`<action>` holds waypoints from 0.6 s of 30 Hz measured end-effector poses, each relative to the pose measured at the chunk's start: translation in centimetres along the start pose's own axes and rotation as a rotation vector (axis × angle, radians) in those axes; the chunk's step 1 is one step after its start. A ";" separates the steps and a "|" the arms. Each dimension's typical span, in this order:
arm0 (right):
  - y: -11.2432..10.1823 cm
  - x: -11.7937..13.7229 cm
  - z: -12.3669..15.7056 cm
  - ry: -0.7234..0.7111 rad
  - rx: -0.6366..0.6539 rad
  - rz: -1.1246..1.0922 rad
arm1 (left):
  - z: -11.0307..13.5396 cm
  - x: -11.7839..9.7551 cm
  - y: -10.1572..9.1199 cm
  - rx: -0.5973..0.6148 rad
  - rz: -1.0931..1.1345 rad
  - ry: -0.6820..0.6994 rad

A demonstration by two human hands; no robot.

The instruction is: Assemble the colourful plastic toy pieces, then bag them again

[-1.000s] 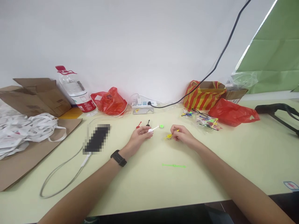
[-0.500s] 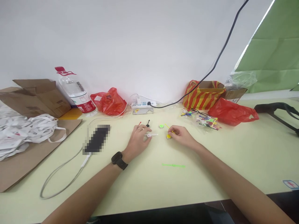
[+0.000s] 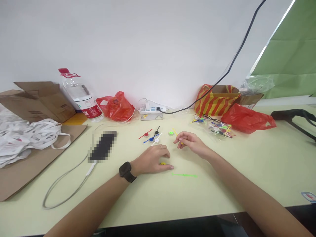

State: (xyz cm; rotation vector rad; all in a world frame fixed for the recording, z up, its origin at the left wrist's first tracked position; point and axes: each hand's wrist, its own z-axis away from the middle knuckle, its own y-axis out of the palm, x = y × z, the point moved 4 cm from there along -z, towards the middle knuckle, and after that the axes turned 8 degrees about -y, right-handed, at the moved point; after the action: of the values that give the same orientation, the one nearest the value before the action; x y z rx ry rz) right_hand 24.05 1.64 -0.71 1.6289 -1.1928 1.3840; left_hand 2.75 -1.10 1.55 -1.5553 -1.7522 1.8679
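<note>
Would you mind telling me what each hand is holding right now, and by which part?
The left hand rests on the table over a small yellow piece, fingertips touching it. The right hand pinches a thin yellow stick by its near end.

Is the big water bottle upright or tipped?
Tipped. The water bottle leans left against the cardboard box, its red cap pointing up-left and its base near the red bag.
</note>
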 end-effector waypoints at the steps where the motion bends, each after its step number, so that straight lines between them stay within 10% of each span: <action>1: -0.1 -0.1 0.0 0.000 -0.024 -0.015 | -0.1 0.2 0.1 0.018 -0.007 -0.017; 18: 0.7 0.7 0.1 0.001 -0.049 -0.007 | -0.8 3.4 1.4 -0.150 0.622 -0.449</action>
State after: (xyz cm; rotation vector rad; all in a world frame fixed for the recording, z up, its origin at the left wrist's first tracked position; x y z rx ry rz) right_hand 23.40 1.16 -0.07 1.5972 -1.2104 1.3413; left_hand 2.50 1.33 -1.29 -2.0395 -1.7250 2.5942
